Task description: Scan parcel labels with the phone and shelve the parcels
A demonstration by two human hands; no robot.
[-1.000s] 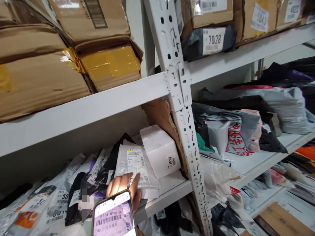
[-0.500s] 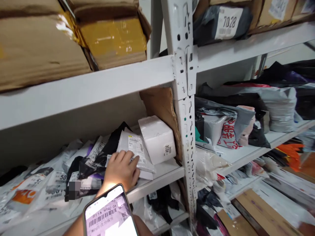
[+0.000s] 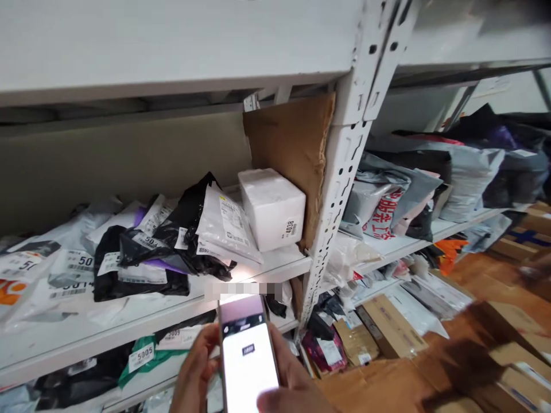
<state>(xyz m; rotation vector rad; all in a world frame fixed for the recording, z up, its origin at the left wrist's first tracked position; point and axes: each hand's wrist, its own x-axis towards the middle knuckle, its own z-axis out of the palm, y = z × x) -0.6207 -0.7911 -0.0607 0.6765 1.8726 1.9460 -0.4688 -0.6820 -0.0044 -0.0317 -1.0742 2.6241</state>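
A white rack (image 3: 340, 166) fills most of the scene, its bays parted by a perforated post. A brown floor (image 3: 379, 384) is seen at near right, where cardboard boxes (image 3: 387, 324) are laid beside the rack. A brown cardboard sheet (image 3: 290, 137) is stood upright against the inner side of the post. Along the left bay's middle shelf, white and black bags (image 3: 142, 281) are piled in an overlapping row, with numbered labels shown. At the right end of that shelf a white box (image 3: 273, 206), marked 4038, is set just beside the sheet. A pale bag (image 3: 210, 212) with a printed label is leaned between the box and the black bags.

In front of the shelf, at near centre, the right hand (image 3: 297, 373) is wrapped along the right edge of a phone (image 3: 247, 367), which is held in its fingers, the thumb laid over the lower screen. The left hand (image 3: 200, 361) is curled at the phone's left edge; whether its fingers are gripping cannot be told. A small dark mark (image 3: 248, 349) is displayed on the bright screen.
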